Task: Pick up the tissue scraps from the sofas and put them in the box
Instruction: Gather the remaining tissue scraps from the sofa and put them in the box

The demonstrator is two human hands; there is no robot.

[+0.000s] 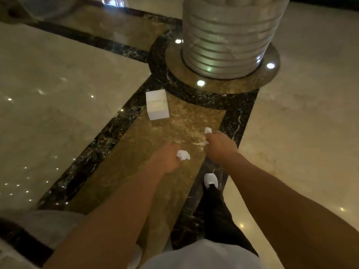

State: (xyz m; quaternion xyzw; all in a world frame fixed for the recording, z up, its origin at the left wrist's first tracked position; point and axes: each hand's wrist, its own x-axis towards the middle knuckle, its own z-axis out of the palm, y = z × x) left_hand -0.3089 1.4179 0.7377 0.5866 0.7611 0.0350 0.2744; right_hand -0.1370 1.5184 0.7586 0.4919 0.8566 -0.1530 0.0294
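A: Tissue scraps, crumpled white paper wads, sit in both fists. The left hand (165,158) is closed on one white wad (183,154) that pokes out past the thumb side. The right hand (220,145) is closed round another, with white bits (207,130) showing above and below the knuckles.

B: So which step is this?

A: The carry, I judge. Both hands are loaded and held out in front, above the polished brown marble floor strip (174,191). One white shoe (210,180) is planted on the dark veined border just under the right forearm.

B: And the target?

A: The small white cardboard box (157,104) stands on the floor ahead and a little left, well apart from both hands, near the ringed base of a pale ribbed stone column (229,39).

B: What does the next move call for?

A: Probably closing in, stooping, and bringing each fist over the box top before letting go. Whether the top is open I cannot tell.

B: Room to move?

A: The floor between hands and box is bare. The column base crowds the far right of the box, so an approach from the near side looks freest. No sofa is clearly in view.
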